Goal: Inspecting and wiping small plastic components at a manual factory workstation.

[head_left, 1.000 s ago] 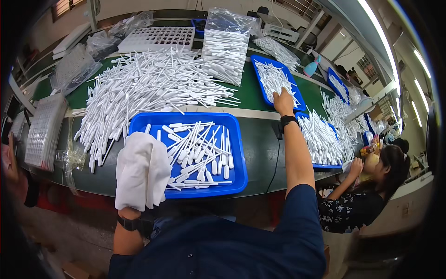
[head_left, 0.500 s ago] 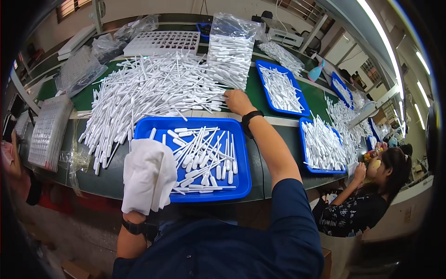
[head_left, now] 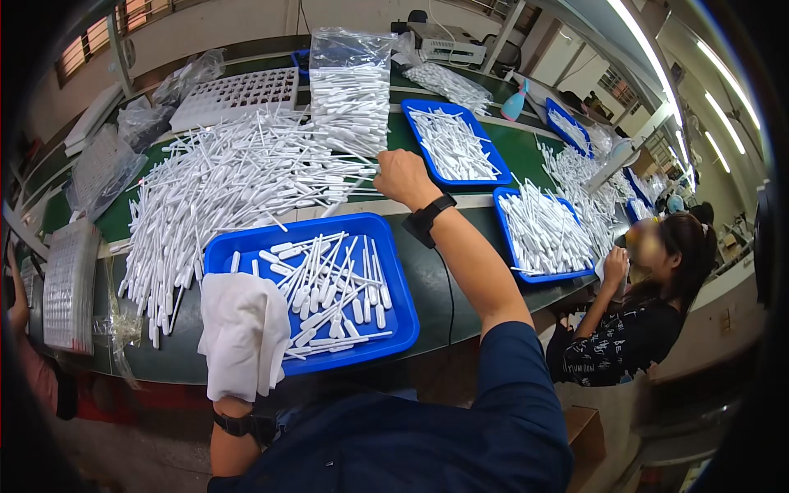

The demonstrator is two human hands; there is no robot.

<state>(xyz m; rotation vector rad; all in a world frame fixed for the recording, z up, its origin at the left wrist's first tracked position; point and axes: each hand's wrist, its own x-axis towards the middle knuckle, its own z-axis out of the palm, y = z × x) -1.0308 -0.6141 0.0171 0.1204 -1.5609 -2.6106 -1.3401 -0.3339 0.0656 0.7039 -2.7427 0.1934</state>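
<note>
My left hand is covered by a white cloth, which hides its fingers. It hovers over the left front part of a blue tray holding loose white plastic pipettes. Beyond that tray, my right hand is closed at the right edge of a big heap of the same pipettes. Thin stems reach up to its fingers, and it appears to pinch a pipette there. A clear bag packed with pipettes stands upright just behind the heap.
More blue trays of pipettes stand to the right. A co-worker sits there with a white cloth. Farther back are a spray bottle and a white slotted rack. Clear plastic trays stand at the left edge.
The whole view has shifted, so the table appears farther left. My right hand has moved slightly right relative to the heap. The cloth-covered left hand stays over the tray's front left.
</note>
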